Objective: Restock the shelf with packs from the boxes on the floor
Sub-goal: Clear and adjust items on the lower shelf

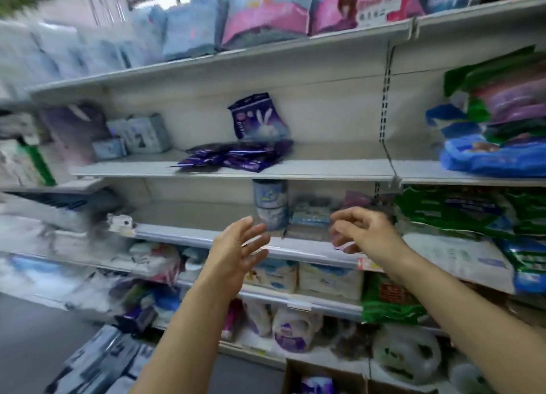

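A purple pack with a white rabbit (258, 117) stands upright at the back of the middle shelf (325, 170). In front of it several purple packs (236, 157) lie flat in a loose heap. My left hand (237, 252) is raised below that shelf with fingers spread and nothing in it. My right hand (362, 231) is beside it, fingers curled loosely, also holding nothing. An open cardboard box (322, 376) with a purple pack inside sits on the floor at the bottom edge. The picture is blurred by motion.
Grey packs (139, 136) stand left on the middle shelf. Green and blue bags (496, 119) fill the right bay. Blue and pink packs (266, 18) line the top shelf. White and blue packs (270, 207) sit on the shelf below. More packs (97, 361) lie on the floor at left.
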